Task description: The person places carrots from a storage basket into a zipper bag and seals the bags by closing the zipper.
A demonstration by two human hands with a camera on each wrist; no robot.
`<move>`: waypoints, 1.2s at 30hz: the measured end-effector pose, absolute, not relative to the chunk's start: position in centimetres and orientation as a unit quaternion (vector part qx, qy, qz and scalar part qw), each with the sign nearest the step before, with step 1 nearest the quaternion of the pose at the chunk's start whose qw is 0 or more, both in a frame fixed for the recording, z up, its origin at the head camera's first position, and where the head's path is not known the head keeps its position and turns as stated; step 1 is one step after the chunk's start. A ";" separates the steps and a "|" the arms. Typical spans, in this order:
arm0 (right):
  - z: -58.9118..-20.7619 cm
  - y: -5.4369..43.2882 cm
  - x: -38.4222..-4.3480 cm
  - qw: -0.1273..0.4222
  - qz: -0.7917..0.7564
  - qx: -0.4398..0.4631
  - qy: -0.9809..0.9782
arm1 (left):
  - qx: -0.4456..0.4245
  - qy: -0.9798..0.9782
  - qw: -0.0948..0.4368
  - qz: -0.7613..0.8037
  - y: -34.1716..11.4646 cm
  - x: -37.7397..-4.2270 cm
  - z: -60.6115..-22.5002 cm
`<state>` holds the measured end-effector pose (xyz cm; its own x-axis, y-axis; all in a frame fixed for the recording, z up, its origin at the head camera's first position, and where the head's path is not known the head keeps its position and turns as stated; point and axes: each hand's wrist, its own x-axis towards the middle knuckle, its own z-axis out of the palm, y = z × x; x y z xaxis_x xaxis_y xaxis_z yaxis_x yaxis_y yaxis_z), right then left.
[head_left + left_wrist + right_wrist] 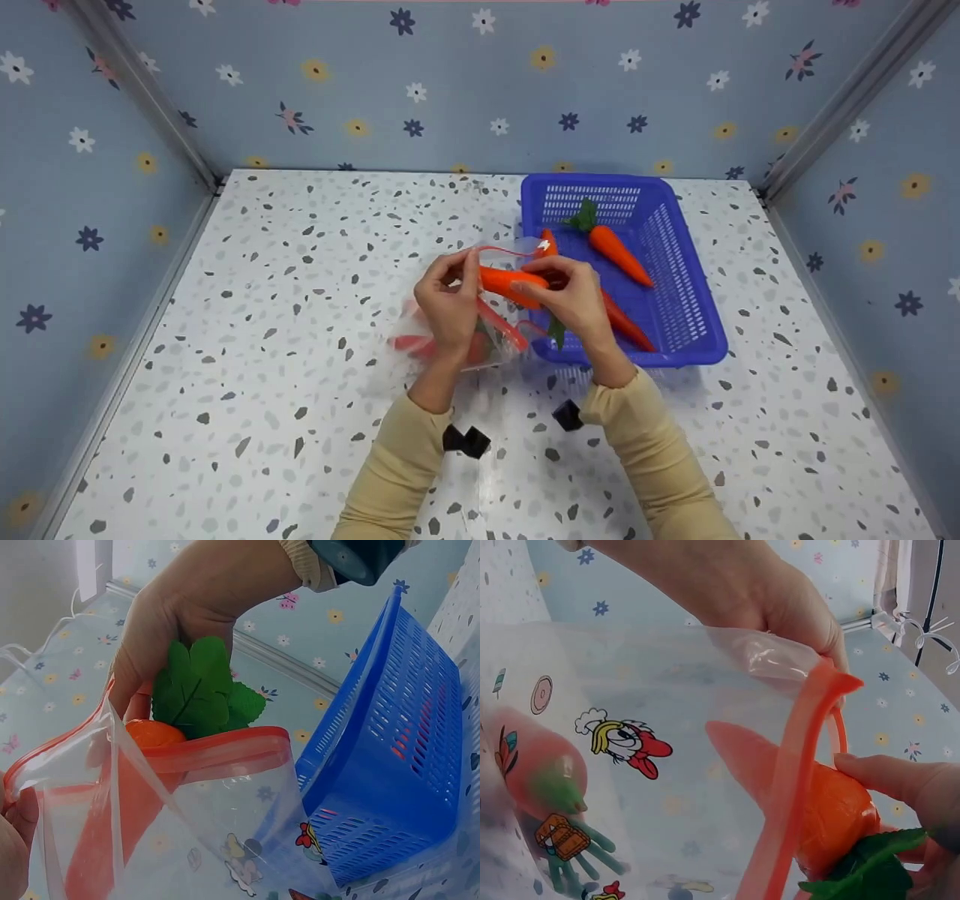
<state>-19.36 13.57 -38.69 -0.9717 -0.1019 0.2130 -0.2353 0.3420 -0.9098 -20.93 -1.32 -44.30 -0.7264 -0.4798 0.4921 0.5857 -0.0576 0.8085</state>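
Note:
A clear zip bag (660, 697) with a red seal strip and cartoon prints stands with its mouth spread. My left hand (448, 304) grips the bag's rim. My right hand (576, 300) holds an orange carrot (514, 285) near its leafy end. The carrot's tip and much of its body are inside the bag, while the green leaves (191, 690) stay outside the mouth. Lower in the bag, a reddish rounded thing (551, 769) with green on it shows through the plastic; its kind is unclear.
Right of the bag stands a blue plastic basket (709, 352). It contains a carrot (621, 255) with leaves, another carrot (628, 322) near the front and a partly hidden orange piece (550, 244). Flower-patterned walls (450, 90) enclose the speckled table (262, 360).

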 end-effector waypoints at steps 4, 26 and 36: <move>-39.2 12.7 -19.3 0.108 0.608 0.111 -0.779 | -0.053 -0.592 0.383 -0.707 -1.3 -19.9 -42.7; -34.9 14.4 -20.8 0.189 0.605 0.147 -0.759 | -0.053 -0.596 0.392 -0.698 -1.2 -18.6 -40.4; -34.9 16.1 -24.8 0.229 0.566 0.115 -0.783 | -0.061 -0.590 0.394 -0.702 -1.3 -19.2 -41.4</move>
<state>-24.78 16.11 -34.92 -0.8685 0.0797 0.4893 -0.4397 0.3321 -0.8345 -19.19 -1.30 -41.36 -0.6825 -0.4809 0.5504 0.6246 0.0073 0.7809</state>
